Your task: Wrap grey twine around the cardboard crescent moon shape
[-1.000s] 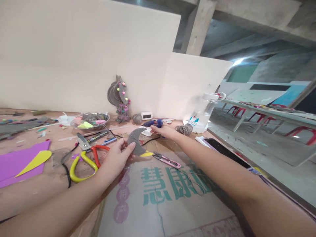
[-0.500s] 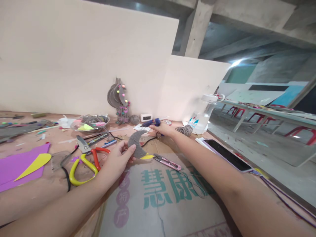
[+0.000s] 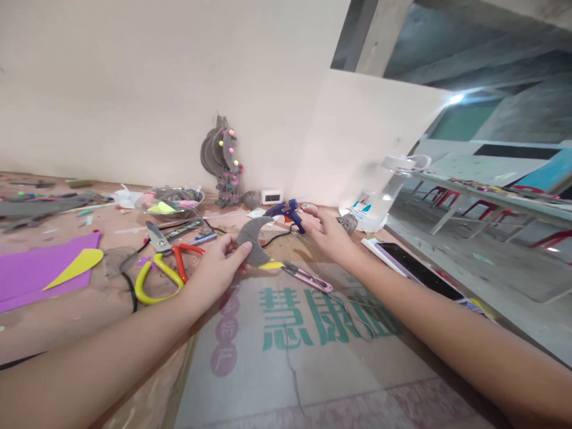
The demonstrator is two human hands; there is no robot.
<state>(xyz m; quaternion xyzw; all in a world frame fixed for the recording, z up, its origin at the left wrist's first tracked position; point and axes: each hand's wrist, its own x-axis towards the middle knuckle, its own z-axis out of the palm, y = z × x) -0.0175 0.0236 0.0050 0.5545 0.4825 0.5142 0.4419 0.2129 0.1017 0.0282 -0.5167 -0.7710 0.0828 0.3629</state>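
My left hand (image 3: 224, 257) pinches a crescent moon shape (image 3: 254, 241) wrapped in grey yarn, with a yellow tip (image 3: 271, 264) left bare at its lower end. Fingers apart and holding nothing, my right hand (image 3: 328, 233) is just right of a blue glue gun (image 3: 286, 211) with an orange trigger. The glue gun lies on the table, its black cord running toward the left. Pink thread snips (image 3: 308, 278) rest on the cardboard just beyond the yellow tip. A loose grey strand of yarn (image 3: 292, 372) trails down the cardboard.
Cardboard (image 3: 250, 393) covers the table in front of me. Scissors (image 3: 163, 268) and purple sheets (image 3: 49, 268) lie left. Behind stand a bowl of scraps (image 3: 172, 202), a yarn decoration (image 3: 223, 161) and a small clock (image 3: 271, 197). A water bottle (image 3: 375, 193) and phone (image 3: 417, 271) are right.
My right hand has come off the glue gun, drawn back to the right and opened. My left hand still holds the crescent. The camera view has shifted slightly.
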